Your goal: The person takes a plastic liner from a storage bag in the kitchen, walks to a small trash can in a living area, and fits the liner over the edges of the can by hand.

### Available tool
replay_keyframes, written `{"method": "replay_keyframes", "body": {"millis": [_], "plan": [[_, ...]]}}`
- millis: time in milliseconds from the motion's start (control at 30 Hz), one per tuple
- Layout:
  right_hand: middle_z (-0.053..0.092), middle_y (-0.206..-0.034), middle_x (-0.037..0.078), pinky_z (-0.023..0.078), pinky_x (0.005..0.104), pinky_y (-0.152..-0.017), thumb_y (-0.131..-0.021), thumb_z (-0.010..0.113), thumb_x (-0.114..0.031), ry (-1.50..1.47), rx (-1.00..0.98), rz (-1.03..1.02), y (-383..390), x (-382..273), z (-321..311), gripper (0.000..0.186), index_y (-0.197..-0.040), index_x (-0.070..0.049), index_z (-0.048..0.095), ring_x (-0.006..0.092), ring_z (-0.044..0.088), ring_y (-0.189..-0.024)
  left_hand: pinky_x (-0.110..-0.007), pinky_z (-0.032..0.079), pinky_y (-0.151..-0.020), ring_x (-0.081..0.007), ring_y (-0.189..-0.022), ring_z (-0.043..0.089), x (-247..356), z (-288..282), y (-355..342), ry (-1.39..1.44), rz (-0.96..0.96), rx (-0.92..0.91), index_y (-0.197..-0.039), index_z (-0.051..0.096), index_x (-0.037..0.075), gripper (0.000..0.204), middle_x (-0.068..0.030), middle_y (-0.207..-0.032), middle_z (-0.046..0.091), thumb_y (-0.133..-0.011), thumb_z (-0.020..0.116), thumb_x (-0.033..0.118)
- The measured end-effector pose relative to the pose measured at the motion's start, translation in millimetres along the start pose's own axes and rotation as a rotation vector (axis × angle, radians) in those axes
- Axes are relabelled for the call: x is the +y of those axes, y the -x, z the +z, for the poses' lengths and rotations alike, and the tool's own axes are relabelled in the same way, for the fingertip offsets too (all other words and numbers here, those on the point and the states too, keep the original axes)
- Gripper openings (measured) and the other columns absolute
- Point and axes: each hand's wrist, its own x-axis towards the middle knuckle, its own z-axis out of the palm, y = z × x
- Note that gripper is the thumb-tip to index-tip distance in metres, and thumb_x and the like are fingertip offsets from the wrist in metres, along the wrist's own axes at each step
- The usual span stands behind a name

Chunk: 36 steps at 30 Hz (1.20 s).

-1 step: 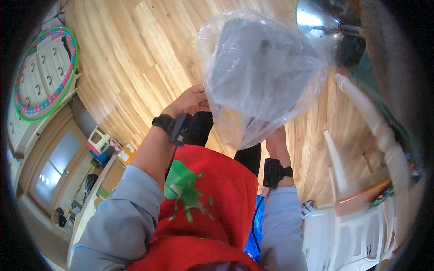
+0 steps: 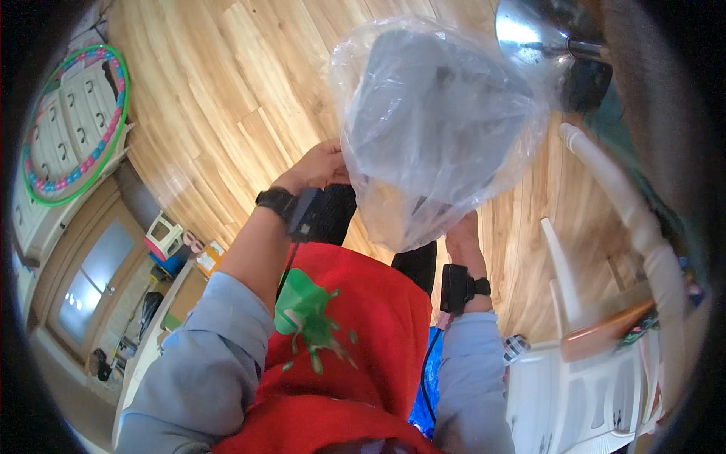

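Note:
A clear plastic bag (image 2: 389, 216) is in front of me, wrapped loosely around a broad grey object (image 2: 431, 106) with rounded corners. The film blurs its details, so I cannot tell its kind. At the bag's left edge my left hand (image 2: 321, 165) has its fingers closed on the film. My right hand (image 2: 463, 228) is at the bag's lower right, its fingers hidden behind the plastic. Both wrists wear black straps with small boxes.
Wooden flooring (image 2: 219, 91) spreads beneath. To the right are a shiny metal bowl-shaped thing (image 2: 522, 34) and a curved white tube (image 2: 612, 174). A beaded hoop (image 2: 121, 83) stands before white drawers (image 2: 76, 113) at left. A small stool (image 2: 162, 234) is near the door (image 2: 94, 272).
My left hand and wrist have shifted very slightly. The bag and my right hand look the same.

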Motion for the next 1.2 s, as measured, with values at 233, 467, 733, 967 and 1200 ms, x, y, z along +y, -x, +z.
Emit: {"method": "replay_keyframes", "body": {"millis": [233, 467, 733, 967, 1200], "plan": [[0.06, -0.085, 0.008, 0.047, 0.0249, -0.053, -0.089, 0.047, -0.009, 0.238, 0.202, -0.277, 35.4, -12.3, -32.6, 0.011, -0.094, -0.003, 0.054, 0.0131, 0.057, -0.062, -0.03, 0.051, -0.062, -0.0198, -0.071, 0.063, -78.9, -54.6, -68.3, -0.482, 0.287, 0.241, -0.098, 0.058, 0.003, 0.021, -0.0102, -0.082, 0.064, -0.087, 0.057, 0.021], [0.057, -0.093, 0.013, 0.047, 0.0297, -0.072, -0.089, 0.049, -0.01, 0.612, -0.022, -0.839, 117.1, -105.7, 61.5, 0.015, -0.097, 0.0, 0.056, 0.0222, 0.057, -0.083, -0.027, 0.05, -0.064, -0.015, -0.071, 0.059, -40.3, -45.0, -2.4, 0.011, 0.076, 0.622, -0.101, 0.053, 0.003, 0.021, -0.0065, -0.081, 0.058, -0.089, 0.055, 0.02], [0.05, -0.121, 0.021, 0.037, 0.0434, -0.095, -0.083, 0.05, -0.024, 1.394, -0.128, -0.529, -131.5, -84.5, 111.8, 0.036, -0.114, -0.004, 0.053, 0.0349, 0.046, -0.115, -0.028, 0.046, -0.074, -0.0122, -0.084, 0.054, 100.9, 41.5, 14.9, -0.045, 0.708, 0.503, -0.134, 0.03, 0.007, 0.054, -0.0076, -0.096, 0.055, -0.087, 0.058, 0.013], [0.032, -0.141, 0.018, 0.022, 0.0453, -0.108, -0.089, 0.036, -0.048, 1.502, -0.043, -0.61, -172.3, -51.6, 123.6, 0.06, -0.135, -0.01, 0.036, 0.0383, 0.027, -0.129, -0.019, 0.042, -0.069, -0.0059, -0.08, 0.047, 81.7, 13.9, -14.8, -0.041, 0.607, 0.478, -0.132, 0.034, 0.009, 0.055, -0.0009, -0.09, 0.048, -0.084, 0.06, 0.002], [0.043, -0.132, 0.021, 0.032, 0.0458, -0.102, -0.09, 0.037, -0.023, 2.057, -0.052, -0.833, -263.3, -16.5, 88.1, 0.037, -0.121, -0.006, 0.048, 0.0314, 0.04, -0.124, -0.018, 0.04, -0.072, -0.0052, -0.08, 0.046, 68.2, -13.4, -39.3, -0.135, 0.647, 0.36, -0.129, 0.039, 0.008, 0.05, 0.0029, -0.086, 0.044, -0.084, 0.058, -0.004]]}}
